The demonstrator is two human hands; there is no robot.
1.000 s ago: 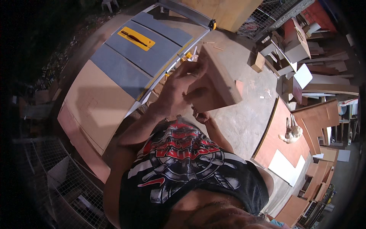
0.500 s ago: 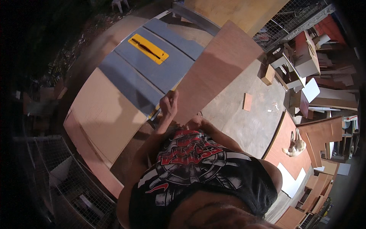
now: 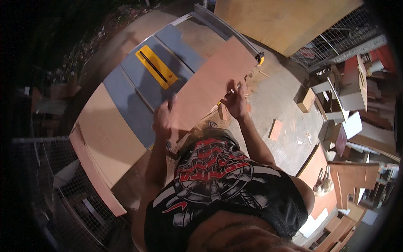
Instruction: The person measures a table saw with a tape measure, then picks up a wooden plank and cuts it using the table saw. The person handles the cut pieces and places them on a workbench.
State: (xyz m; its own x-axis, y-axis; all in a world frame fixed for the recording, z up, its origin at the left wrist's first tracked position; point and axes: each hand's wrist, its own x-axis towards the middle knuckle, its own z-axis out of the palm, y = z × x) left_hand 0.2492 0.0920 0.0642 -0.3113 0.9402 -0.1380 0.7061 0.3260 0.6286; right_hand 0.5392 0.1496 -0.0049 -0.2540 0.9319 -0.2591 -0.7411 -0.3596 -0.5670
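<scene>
A reddish-brown board is stretching across the middle of the frame, slanting up toward the right and covering the near right part of the grey bench. The left hand is touching the left end of the board; it is blurring there, so I cannot tell whether its fingers are pinching the edge. The right hand is reaching the board's lower edge, just right of centre, its thumb and fingers standing partly spread.

On the bench, a yellow plate with a dark slot is sitting above and left of the board. A tan sheet is lying along the bench's lower left end. A small wooden piece is lying on the floor, right of the right hand. Farther right, a tan block is resting near a heap of boards, and a pale animal is lying on a flat panel at the lower right. A big yellowish sheet is filling the top right.
</scene>
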